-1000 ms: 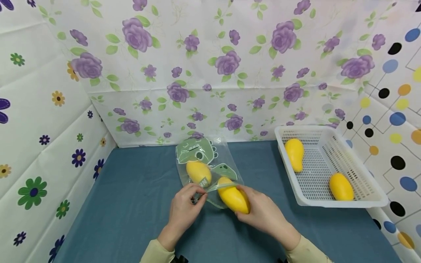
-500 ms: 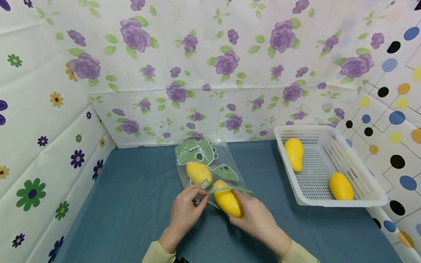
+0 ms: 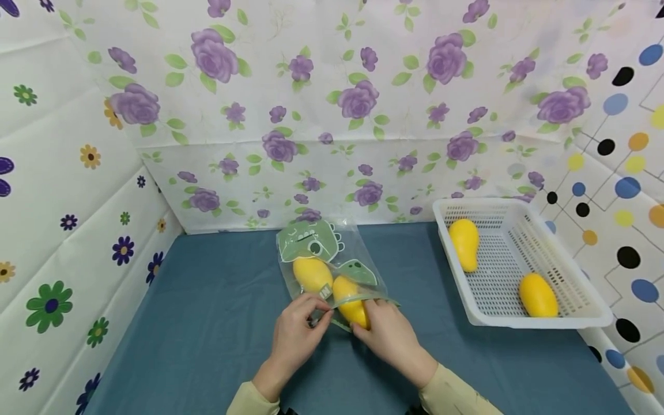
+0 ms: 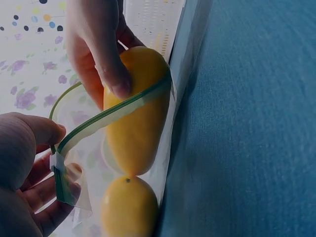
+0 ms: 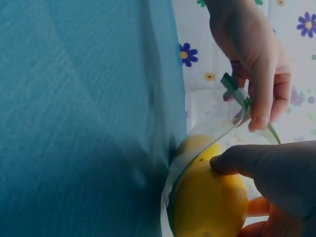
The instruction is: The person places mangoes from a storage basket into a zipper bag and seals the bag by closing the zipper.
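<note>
A clear zip bag [image 3: 332, 259] with green dinosaur print lies on the blue table, one yellow mango [image 3: 311, 273] inside it. My left hand [image 3: 303, 325] pinches the bag's green zipper edge [image 4: 108, 116] at its corner, holding the mouth apart. My right hand [image 3: 381, 328] grips a second mango [image 3: 351, 305] that sits about halfway through the bag's mouth. In the left wrist view this second mango [image 4: 136, 111] lies just behind the first mango [image 4: 129, 207]. In the right wrist view my thumb [image 5: 247, 160] presses on the second mango [image 5: 210, 205].
A white perforated basket [image 3: 539, 320] stands at the right, with two more mangoes [image 3: 464, 242] [image 3: 538, 295] in it. Flower-patterned sheets wall the table at the back and left, dotted ones at the right. Blue tabletop [image 3: 207, 346] surrounds the bag.
My right hand has pushed the second mango up and left, further into the bag's mouth, until it lies against the first. My left hand has kept its hold on the zipper edge.
</note>
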`<state>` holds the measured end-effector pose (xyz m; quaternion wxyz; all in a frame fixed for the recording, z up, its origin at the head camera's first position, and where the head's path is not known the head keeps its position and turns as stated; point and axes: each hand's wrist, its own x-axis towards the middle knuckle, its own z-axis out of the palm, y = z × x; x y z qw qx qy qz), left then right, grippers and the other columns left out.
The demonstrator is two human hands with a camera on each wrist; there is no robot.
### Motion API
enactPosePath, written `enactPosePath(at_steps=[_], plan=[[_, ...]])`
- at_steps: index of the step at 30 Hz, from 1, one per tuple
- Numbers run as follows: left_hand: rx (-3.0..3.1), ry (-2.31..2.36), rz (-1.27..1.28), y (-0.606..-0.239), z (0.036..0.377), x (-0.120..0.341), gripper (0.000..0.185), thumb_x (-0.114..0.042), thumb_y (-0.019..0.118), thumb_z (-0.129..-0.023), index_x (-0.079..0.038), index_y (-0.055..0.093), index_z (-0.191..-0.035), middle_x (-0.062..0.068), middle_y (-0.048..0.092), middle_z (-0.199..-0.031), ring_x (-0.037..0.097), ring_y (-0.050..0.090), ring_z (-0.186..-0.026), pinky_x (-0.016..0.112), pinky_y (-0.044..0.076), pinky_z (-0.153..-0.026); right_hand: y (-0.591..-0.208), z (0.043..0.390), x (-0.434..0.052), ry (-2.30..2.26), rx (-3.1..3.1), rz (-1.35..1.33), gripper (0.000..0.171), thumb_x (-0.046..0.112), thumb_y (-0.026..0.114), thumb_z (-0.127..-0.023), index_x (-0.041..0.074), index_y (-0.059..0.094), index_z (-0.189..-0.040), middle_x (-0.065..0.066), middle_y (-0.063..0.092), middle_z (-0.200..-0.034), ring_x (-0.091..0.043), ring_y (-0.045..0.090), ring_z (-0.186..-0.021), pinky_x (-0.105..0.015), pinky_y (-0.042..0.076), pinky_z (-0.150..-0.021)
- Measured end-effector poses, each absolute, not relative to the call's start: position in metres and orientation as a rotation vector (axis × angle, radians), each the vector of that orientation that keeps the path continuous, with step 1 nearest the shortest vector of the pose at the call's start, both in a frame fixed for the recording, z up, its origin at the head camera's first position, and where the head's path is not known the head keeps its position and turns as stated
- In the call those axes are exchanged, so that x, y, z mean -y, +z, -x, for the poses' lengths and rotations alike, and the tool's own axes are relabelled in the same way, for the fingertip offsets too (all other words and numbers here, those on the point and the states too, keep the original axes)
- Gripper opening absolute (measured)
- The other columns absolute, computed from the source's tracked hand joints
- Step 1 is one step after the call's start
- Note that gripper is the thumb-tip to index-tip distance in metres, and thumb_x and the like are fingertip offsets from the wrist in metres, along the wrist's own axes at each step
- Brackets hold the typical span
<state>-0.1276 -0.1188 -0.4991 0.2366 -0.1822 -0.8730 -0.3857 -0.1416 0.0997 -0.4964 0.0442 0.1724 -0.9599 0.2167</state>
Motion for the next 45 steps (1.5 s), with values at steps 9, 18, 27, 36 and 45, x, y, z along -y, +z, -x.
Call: enactPosePath(at_steps=[9, 18, 27, 36, 45], plan=[[2.372, -1.055, 0.529, -0.501, 0.127, 0.117, 0.017, -0.011, 0.089, -0.089, -0.023, 0.078, -0.091, -0.014, 0.069, -0.102, 0.005, 0.060, -0.071, 0.020, 0.052, -0.062, -0.500, 0.155, -0.095, 0.645, 2.940, -0.517, 0.030, 0.030, 0.087, -0.092, 0.006, 0.073, -0.104, 0.000, 0.057, -0.069, -0.018, 0.052, -0.058, -0.036, 0.045, -0.050], [2.375, -1.059, 0.527, -0.504, 0.128, 0.116, 0.016, -0.011, 0.087, -0.091, -0.024, 0.078, -0.092, -0.014, 0.069, -0.102, 0.004, 0.061, -0.072, 0.020, 0.052, -0.063, -0.512, 0.156, -0.098, 0.718, 2.908, -0.562, 0.062, 0.025, 0.089, -0.090, 0.003, 0.064, -0.142, -0.010, 0.072, -0.101, -0.023, 0.066, -0.078, -0.041, 0.055, -0.068], [2.366, -1.057, 0.519, -0.504, 0.127, 0.116, 0.018, -0.010, 0.089, -0.089, -0.023, 0.077, -0.090, -0.014, 0.070, -0.100, 0.005, 0.061, -0.071, 0.021, 0.052, -0.062, -0.508, 0.137, -0.106, 0.676, 2.856, -0.560, 0.034, 0.015, 0.088, -0.091, 0.006, 0.072, -0.120, -0.012, 0.073, -0.099, -0.031, 0.071, -0.082, -0.048, 0.059, -0.069], [2.362, -1.042, 0.521, -0.503, 0.129, 0.115, 0.016, -0.011, 0.089, -0.089, -0.022, 0.078, -0.092, -0.014, 0.069, -0.099, 0.004, 0.060, -0.070, 0.021, 0.051, -0.061, -0.513, 0.156, -0.090, 0.670, 2.780, -0.478, 0.012, 0.017, 0.084, -0.095, 0.012, 0.074, -0.099, -0.010, 0.074, -0.087, -0.029, 0.072, -0.068, -0.043, 0.058, -0.057], [2.351, -1.053, 0.542, -0.504, 0.130, 0.116, 0.006, -0.022, 0.083, -0.097, -0.018, 0.080, -0.094, -0.011, 0.070, -0.102, 0.006, 0.061, -0.070, 0.022, 0.051, -0.061, -0.527, 0.187, -0.073, 0.605, 2.575, -0.646, 0.050, 0.000, 0.080, -0.094, -0.003, 0.061, -0.140, -0.025, 0.070, -0.123, -0.040, 0.072, -0.104, -0.050, 0.061, -0.082]])
